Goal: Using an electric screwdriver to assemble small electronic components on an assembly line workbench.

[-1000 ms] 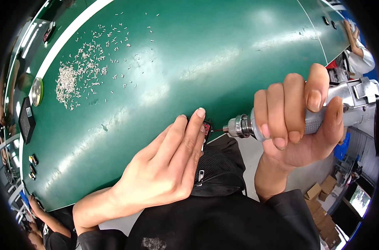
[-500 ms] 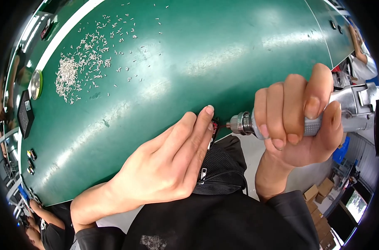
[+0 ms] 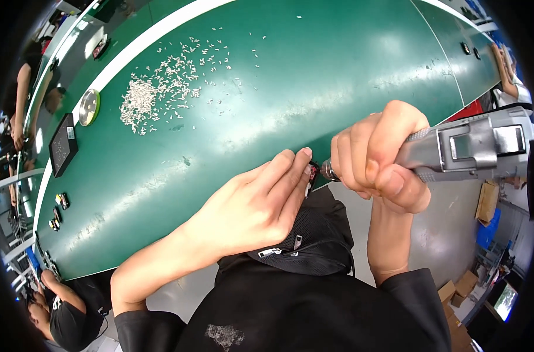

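At the table's near edge my left hand (image 3: pixel 246 202) lies with its fingers together, pressing on a small red and black part (image 3: pixel 313 171). Only a sliver of that part shows past the fingertips. My right hand (image 3: pixel 378 155) is wrapped round a grey electric screwdriver (image 3: pixel 478 149), held roughly level from the right. Its metal nose (image 3: pixel 328 170) points left and sits right beside the small part. Whether the bit touches it I cannot make out.
On the green table (image 3: pixel 232 135) lies a heap of tiny silvery screws or pins (image 3: pixel 141 100), scattering rightward. A round dish (image 3: pixel 90 107), a black tray (image 3: pixel 63 144) and small black-and-yellow parts (image 3: pixel 61 201) stand left. A black bag (image 3: pixel 314 246) hangs at my waist; a person (image 3: pixel 73 311) sits lower left.
The screwdriver's nose has come closer to the small part, and my right hand has turned with the tool. My left hand keeps its hold. The whole view has shifted, moving the table's things rightward.
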A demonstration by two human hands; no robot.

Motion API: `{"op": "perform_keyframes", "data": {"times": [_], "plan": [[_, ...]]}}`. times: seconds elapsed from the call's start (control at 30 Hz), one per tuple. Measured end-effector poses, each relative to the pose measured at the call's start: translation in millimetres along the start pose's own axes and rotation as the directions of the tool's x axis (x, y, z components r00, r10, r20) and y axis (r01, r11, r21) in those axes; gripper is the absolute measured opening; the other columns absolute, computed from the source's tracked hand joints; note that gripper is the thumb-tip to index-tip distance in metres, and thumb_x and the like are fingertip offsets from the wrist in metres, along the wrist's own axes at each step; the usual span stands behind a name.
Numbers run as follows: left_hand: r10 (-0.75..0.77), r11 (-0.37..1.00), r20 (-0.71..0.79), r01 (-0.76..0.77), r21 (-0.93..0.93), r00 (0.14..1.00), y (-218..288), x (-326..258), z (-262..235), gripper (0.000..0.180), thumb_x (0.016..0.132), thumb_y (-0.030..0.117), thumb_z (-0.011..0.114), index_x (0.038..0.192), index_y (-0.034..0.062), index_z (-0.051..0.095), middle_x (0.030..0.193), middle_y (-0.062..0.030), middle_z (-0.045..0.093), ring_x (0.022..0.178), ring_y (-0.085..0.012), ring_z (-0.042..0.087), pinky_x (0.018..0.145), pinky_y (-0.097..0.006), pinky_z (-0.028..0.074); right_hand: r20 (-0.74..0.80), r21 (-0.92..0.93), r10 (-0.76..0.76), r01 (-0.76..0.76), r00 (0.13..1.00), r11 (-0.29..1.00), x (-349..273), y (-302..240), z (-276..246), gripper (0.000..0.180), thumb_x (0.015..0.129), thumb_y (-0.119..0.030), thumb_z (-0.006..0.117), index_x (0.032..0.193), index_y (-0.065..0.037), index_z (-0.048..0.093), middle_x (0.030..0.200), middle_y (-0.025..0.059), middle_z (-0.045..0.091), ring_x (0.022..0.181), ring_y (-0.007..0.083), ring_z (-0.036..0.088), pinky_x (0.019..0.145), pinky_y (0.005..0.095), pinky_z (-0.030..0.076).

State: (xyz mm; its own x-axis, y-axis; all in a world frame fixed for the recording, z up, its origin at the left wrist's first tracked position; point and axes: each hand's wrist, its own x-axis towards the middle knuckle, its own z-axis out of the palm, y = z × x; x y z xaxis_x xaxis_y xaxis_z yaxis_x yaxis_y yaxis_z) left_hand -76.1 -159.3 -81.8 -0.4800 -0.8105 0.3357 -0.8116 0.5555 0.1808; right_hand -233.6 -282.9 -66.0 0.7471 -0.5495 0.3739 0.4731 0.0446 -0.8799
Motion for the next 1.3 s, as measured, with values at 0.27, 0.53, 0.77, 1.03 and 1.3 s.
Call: {"op": "perform_keyframes", "data": {"times": [0.27, 0.53, 0.77, 1.03, 1.3], "plan": [[-0.079, 0.994, -0.012, 0.078, -0.071, 0.997, -1.2, -35.9, -23.0, 0.033, 0.073, 0.001, 0.066, 0.104, -0.008, 0.06, 0.114, -0.0176, 0.06, 0.097, -0.0277, 0.059, 0.076, -0.033, 0.054, 0.389, 0.631, -0.288, -0.025, 0.875, 0.775, 21.1, 3.9, -18.1, 0.014, 0.077, -0.007, 0.072, 0.077, -0.001, 0.06, 0.055, 0.006, 0.058, 0.042, 0.0165, 0.052, 0.044, 0.0285, 0.043], [-0.79, 0.329, -0.393, 0.866, 0.377, 0.471, -20.4, -157.9, -75.2, 0.049, 0.078, 0.005, 0.068, 0.123, -0.0017, 0.051, 0.125, -0.0178, 0.051, 0.108, -0.0338, 0.053, 0.09, -0.042, 0.046, 0.04, 0.691, -0.125, 0.063, 0.991, 0.72, -13.6, 18.1, -22.1, 0.018, 0.085, -0.012, 0.064, 0.076, -0.006, 0.05, 0.047, 0.0016, 0.046, 0.036, 0.0123, 0.045, 0.042, 0.0274, 0.043], [-0.677, 0.598, -0.401, 0.778, 0.19, 0.618, -86.7, -119.5, -71.0, 0.027, 0.08, 0.001, 0.065, 0.106, 0.0012, 0.059, 0.109, -0.0123, 0.056, 0.1, -0.0305, 0.056, 0.081, -0.038, 0.049, -0.157, 0.7, 0.028, 0.092, 0.987, 0.709, -28.8, 37.7, -16.9, 0.019, 0.089, -0.02, 0.057, 0.082, -0.01, 0.043, 0.046, -0.0008, 0.039, 0.035, 0.01, 0.035, 0.042, 0.0265, 0.036], [-0.616, 0.674, -0.321, 0.692, 0.259, 0.72, -128.1, -105.6, -66.7, 0.013, 0.079, 0.001, 0.062, 0.092, 0.0015, 0.064, 0.093, -0.0077, 0.06, 0.088, -0.0267, 0.059, 0.071, -0.036, 0.051, -0.29, 0.72, 0.07, 0.17, 0.954, 0.673, -30.4, 37.4, -15.4, 0.018, 0.091, -0.019, 0.055, 0.084, -0.01, 0.042, 0.049, -0.0012, 0.038, 0.038, 0.01, 0.036, 0.044, 0.0274, 0.038], [-0.55, 0.676, -0.133, 0.533, 0.509, 0.824, -127.1, -104.5, -71.4, 0.006, 0.078, 0.001, 0.061, 0.084, 0.003, 0.062, 0.086, -0.0066, 0.059, 0.079, -0.0236, 0.06, 0.064, -0.035, 0.052, -0.272, 0.725, 0.051, 0.17, 0.961, 0.668, -35.7, 34.7, -15.5, 0.017, 0.091, -0.019, 0.055, 0.085, -0.009, 0.043, 0.05, -0.0011, 0.038, 0.039, 0.0102, 0.037, 0.046, 0.0281, 0.038]]}}
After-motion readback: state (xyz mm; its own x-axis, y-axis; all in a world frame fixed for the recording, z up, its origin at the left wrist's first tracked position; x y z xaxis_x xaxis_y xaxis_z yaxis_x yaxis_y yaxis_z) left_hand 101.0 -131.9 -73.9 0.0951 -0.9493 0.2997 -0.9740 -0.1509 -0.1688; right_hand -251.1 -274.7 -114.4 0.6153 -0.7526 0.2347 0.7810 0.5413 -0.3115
